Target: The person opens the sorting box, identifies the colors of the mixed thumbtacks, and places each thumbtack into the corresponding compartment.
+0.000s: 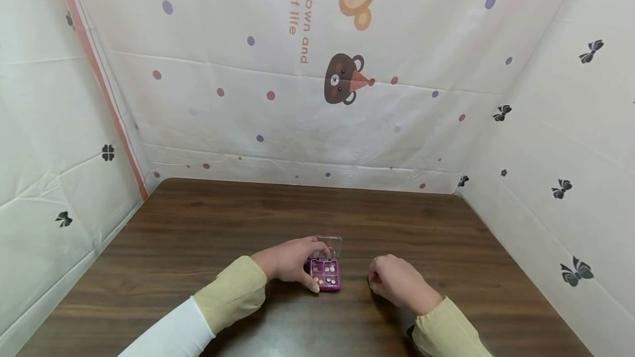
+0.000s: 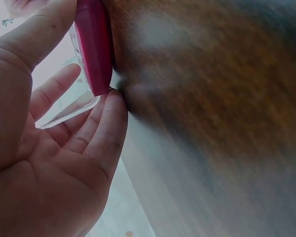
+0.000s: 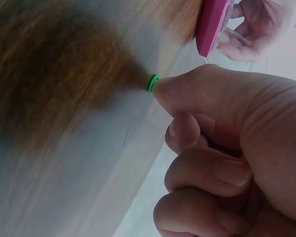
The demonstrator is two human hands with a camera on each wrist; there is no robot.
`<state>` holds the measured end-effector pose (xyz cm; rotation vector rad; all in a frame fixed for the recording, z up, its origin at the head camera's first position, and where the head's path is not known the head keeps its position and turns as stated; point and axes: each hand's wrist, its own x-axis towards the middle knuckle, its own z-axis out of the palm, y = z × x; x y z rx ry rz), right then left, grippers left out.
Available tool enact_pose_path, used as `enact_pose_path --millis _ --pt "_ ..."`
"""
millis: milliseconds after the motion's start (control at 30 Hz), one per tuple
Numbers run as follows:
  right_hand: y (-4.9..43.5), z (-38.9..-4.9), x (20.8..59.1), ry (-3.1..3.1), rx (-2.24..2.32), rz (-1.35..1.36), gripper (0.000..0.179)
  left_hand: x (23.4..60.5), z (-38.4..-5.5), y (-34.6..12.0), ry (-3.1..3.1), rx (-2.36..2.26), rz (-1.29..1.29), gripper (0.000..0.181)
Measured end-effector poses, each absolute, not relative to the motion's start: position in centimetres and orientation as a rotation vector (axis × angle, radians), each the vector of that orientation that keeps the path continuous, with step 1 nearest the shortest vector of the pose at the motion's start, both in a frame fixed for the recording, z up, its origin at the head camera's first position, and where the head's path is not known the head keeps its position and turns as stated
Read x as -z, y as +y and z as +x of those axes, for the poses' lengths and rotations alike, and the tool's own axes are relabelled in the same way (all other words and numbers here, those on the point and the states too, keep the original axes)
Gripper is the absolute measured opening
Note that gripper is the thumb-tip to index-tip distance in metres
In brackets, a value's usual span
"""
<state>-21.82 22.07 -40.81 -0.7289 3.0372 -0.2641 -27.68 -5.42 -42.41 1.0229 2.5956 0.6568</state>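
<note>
A small purple compartment box [image 1: 333, 286] sits on the table, its clear lid [image 1: 335, 244] raised at the back. Pairs of small buttons [image 1: 331, 281], some orange and some whitish, lie in its compartments. My left hand [image 1: 294, 259] holds the box at its left side, with the thumb near the front and the fingers by the hinge and lid. To the right of the box, my right hand [image 1: 397, 282] is low over the table with curled fingers. At its thumb tip it pinches a green button [image 3: 153, 83], seen edge-on close to the tabletop; the opposing fingertip is hidden.
The brown wooden table [image 1: 238, 208] shows a wood grain. Printed white sheets stand around it: a back sheet [image 1: 297, 120] with bears and dots, a left sheet [image 1: 44, 142], and a right sheet [image 1: 560, 142] with dark bows.
</note>
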Motion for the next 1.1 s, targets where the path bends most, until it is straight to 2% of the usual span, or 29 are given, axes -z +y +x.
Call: enact_pose_path --millis 867,1100 --pt "22.18 -21.59 41.18 3.073 0.276 -0.76 0.025 42.28 -27.44 -5.35 2.608 -0.64 1.018 0.065" --pt "22.44 -21.85 41.75 3.057 0.408 -0.777 0.027 42.41 -27.55 -5.27 2.605 -0.628 1.014 0.065"
